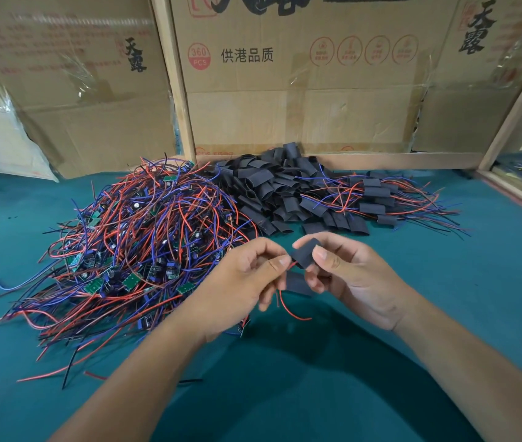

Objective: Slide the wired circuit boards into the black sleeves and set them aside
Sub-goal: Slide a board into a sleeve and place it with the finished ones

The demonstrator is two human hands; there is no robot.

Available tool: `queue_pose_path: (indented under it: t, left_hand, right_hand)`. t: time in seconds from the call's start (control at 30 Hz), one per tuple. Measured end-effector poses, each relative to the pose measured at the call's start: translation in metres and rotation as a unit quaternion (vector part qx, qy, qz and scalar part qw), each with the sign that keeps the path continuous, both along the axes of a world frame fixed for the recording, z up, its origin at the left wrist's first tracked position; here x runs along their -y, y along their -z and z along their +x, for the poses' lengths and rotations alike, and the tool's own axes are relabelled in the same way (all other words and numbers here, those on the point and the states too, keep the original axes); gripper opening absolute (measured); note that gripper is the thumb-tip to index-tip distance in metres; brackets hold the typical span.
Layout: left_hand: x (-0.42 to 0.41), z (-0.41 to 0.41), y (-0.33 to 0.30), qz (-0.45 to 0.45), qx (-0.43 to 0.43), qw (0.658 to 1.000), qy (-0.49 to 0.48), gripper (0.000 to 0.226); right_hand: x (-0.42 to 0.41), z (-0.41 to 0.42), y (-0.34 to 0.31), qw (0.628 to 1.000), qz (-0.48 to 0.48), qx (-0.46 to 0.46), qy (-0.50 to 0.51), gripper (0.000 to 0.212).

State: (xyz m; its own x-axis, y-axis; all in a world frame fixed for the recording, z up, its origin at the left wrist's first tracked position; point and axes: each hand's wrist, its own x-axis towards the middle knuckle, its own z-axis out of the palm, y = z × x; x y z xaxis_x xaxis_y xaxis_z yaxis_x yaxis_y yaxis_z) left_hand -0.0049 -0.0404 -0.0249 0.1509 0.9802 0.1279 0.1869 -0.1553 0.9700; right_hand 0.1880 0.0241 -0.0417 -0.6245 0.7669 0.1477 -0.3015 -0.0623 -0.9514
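Feeding wired board into black sleeve (305, 252), pinched by right hand (352, 275) at centre, above green mat (444, 298). Left hand (247, 279) pinching red wire (288, 309) just left of sleeve mouth; board itself hidden. Sleeve axis tilted, low-left to up-right. Unsleeved boards pile (132, 244) left, empty sleeves (279, 189) behind, finished ones (377, 199) far right. Cardboard boxes (301, 90) at back.

Both forearms enter from the 6 o'clock edge and meet near the centre. The left hand (247, 275) comes from 7 o'clock, its fingers curled, thumb and forefinger pinched together at the 3 o'clock side. The right hand (352, 275) comes from 5 o'clock, palm turned toward the left one, thumb and curled fingers closed in a pinching grip.
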Motion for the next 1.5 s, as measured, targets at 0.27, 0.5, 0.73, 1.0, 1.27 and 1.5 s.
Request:
queue_pose_path:
  t: [0.27, 0.5, 0.73, 1.0, 1.27, 1.5]
  left_hand:
    - [0.013, -0.059, -0.013, -0.073, -0.418, 0.898, 0.118, 0.036]
    - [0.005, -0.054, -0.008, -0.021, -0.399, 0.909, 0.121, 0.020]
    - [0.004, -0.035, -0.013, 0.102, -0.249, 0.963, 0.008, 0.018]
    - [0.002, -0.020, -0.010, 0.095, -0.100, 0.990, -0.029, 0.019]
    - [0.001, -0.014, -0.006, 0.071, -0.016, 0.997, -0.006, 0.013]
    - [0.001, -0.016, -0.006, 0.067, -0.018, 0.997, -0.028, 0.006]
  right_hand:
    - [0.003, -0.001, 0.002, 0.999, -0.016, 0.034, -0.015, 0.031]
    - [0.006, -0.004, 0.000, 0.992, -0.107, -0.027, -0.062, 0.048]
    - [0.008, -0.009, -0.001, 0.995, -0.099, -0.024, 0.004, 0.032]
    - [0.010, -0.012, 0.000, 0.996, -0.084, -0.029, 0.019, 0.034]
    - [0.010, -0.013, 0.001, 0.997, -0.066, -0.034, 0.031, 0.032]
    - [0.010, -0.013, 0.000, 0.998, -0.054, -0.032, 0.030, 0.038]
